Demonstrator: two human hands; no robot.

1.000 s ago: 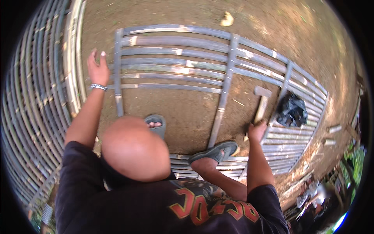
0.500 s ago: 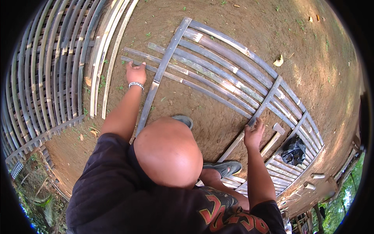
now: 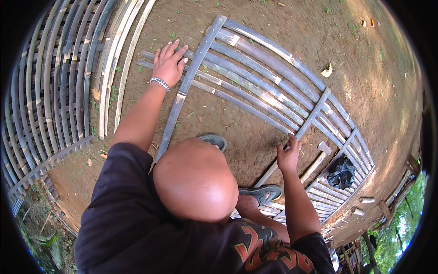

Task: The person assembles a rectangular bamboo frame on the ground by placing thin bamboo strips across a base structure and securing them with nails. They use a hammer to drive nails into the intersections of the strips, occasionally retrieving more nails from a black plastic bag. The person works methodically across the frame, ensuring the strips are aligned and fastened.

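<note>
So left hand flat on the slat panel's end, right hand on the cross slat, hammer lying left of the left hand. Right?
Not quite. In the head view the hammer lies on the ground just beyond the right hand, not left of the left hand. The rest about the slat panel holds.

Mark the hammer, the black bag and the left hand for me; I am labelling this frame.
hammer (image 3: 319, 157), head view, on its wooden handle just below the head.
black bag (image 3: 341, 172), head view, middle of the crumpled plastic.
left hand (image 3: 167, 66), head view, back of the hand.
</note>
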